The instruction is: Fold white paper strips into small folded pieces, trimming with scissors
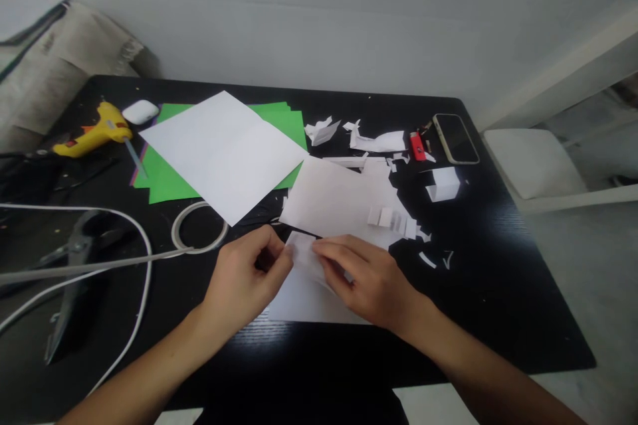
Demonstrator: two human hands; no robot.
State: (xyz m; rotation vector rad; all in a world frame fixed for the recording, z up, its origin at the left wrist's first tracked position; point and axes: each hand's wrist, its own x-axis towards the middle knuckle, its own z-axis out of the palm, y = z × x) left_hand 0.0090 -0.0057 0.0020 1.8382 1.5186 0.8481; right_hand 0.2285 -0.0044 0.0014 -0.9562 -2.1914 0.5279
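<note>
Between my two hands is a small piece of white paper [303, 249], held just above a larger white sheet [304, 302] near the table's front. My left hand [252, 265] pinches its left edge between thumb and forefinger. The fingers of my right hand [366, 275] close on its right side and hide part of it. Beyond my hands lies another cut white sheet [329, 196]. On that sheet rests a small pleated paper strip [391, 219].
A yellow glue gun [100, 133], white case [140, 111] and green sheets [172, 179] under a white square sheet [224, 153] are at left. Pliers [74, 279] and a white cable [149, 259] lie nearer. A red lighter [417, 146], phone [456, 139] and paper scraps [379, 141] are at right.
</note>
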